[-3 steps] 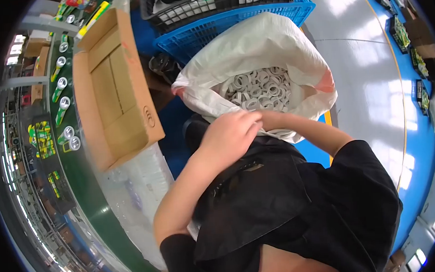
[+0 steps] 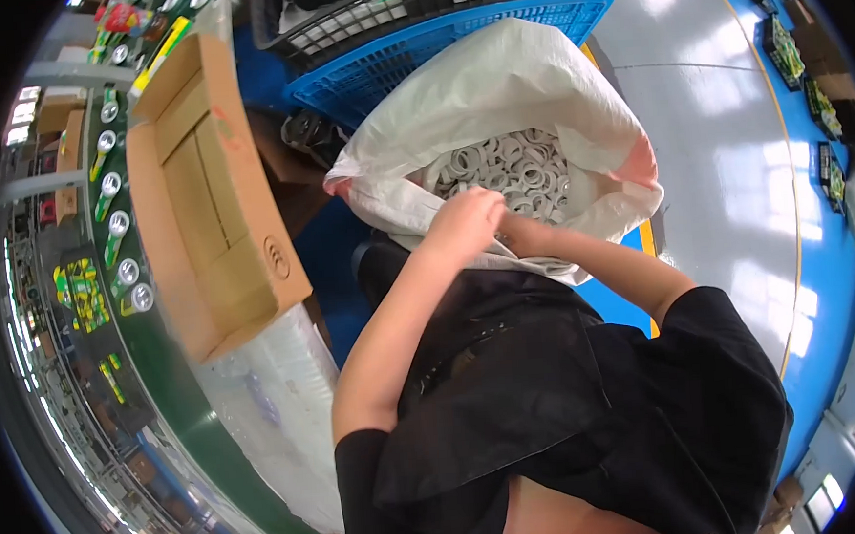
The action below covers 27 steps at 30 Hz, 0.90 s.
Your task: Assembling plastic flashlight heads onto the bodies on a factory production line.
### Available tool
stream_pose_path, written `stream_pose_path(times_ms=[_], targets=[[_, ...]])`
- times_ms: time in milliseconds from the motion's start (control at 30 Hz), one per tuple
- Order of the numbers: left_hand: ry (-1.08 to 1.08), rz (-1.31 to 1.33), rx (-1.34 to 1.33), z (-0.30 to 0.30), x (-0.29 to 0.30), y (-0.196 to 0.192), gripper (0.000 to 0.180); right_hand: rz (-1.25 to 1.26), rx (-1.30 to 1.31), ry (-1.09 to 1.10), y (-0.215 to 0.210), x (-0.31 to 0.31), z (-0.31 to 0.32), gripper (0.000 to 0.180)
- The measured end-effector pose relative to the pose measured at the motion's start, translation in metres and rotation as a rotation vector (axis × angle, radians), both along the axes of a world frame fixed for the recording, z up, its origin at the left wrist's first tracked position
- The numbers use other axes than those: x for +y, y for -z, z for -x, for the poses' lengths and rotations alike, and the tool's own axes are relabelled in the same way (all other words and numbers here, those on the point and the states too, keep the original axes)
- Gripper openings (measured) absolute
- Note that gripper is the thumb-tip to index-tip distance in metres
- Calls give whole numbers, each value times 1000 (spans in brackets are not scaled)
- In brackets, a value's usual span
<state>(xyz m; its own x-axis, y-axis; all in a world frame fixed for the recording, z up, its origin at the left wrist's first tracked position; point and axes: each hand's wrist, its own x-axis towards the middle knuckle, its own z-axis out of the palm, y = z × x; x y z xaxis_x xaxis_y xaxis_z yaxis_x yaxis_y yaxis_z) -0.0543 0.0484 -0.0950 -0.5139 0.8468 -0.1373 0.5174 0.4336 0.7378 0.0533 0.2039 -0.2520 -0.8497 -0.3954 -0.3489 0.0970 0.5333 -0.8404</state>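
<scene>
A white woven sack point(image 2: 494, 77) stands open in front of me, its mouth rolled wide. Inside lie many loose whitish rings point(image 2: 532, 175). Over the sack's near rim my left hand point(image 2: 466, 223) is closed, fingers curled inward. Close beside it is my right hand point(image 2: 528, 235), also closed, its fingertips partly behind the left hand and inside the mouth. Whatever the fingers hold, if anything, is hidden from view.
An open cardboard box point(image 2: 203, 202) rests at the left on plastic-wrapped material point(image 2: 279, 403), beside a green conveyor point(image 2: 175, 380) carrying cans with yellow-green parts. Behind the sack, a black crate point(image 2: 412, 18) sits on a blue crate point(image 2: 472, 31). A grey floor point(image 2: 698, 123) stretches right.
My left hand has moved slightly forward over the sack mouth, and more of the right hand shows beside it. The view has shifted a little; the box appears lower and further left.
</scene>
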Motion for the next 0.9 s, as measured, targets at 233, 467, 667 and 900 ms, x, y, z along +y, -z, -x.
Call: stream_pose_path(times_ms=[233,467,667,900], targets=[[4,591,89,7,13,152,96,-148,-289,675,16,95,10,91],[202,738,-276,4,-3,179,124,-753,-358,164,24,84,31,111],[191,701,-176,-11,-12,199,124,-258,-389,151,37,67,18,111],[160,613,-354,-5,7,185,116,-81,-528,241,36,52,8,113]])
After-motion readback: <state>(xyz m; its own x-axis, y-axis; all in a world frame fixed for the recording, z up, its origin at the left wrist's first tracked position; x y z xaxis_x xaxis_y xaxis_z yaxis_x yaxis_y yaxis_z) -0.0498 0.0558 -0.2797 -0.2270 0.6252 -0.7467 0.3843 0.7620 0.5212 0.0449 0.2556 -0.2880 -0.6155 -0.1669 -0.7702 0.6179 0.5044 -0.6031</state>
